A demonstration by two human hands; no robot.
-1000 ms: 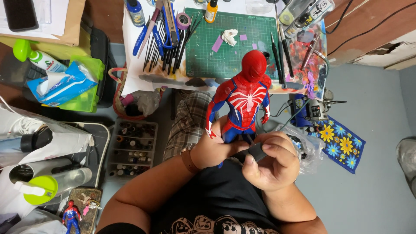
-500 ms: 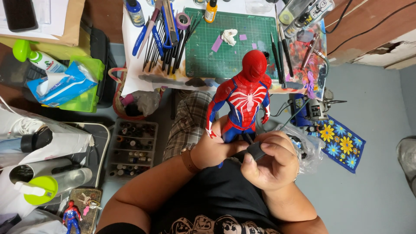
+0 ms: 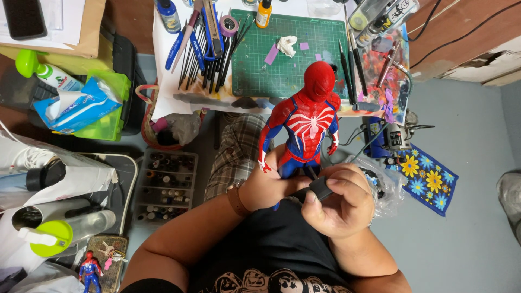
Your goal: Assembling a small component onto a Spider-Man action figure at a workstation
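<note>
My left hand grips the legs of a red and blue superhero figure, holding it upright over my lap. My right hand is closed around a dark tool with a thin tip that touches the figure near its thigh. Beyond the figure lies a green cutting mat on a small work table, with brushes, pens and a roll of tape along its left side.
A divided box of small paint bottles sits on the floor at left. A tissue pack on a green box, a green-capped spray bottle, a smaller figure and a flowered cloth lie around.
</note>
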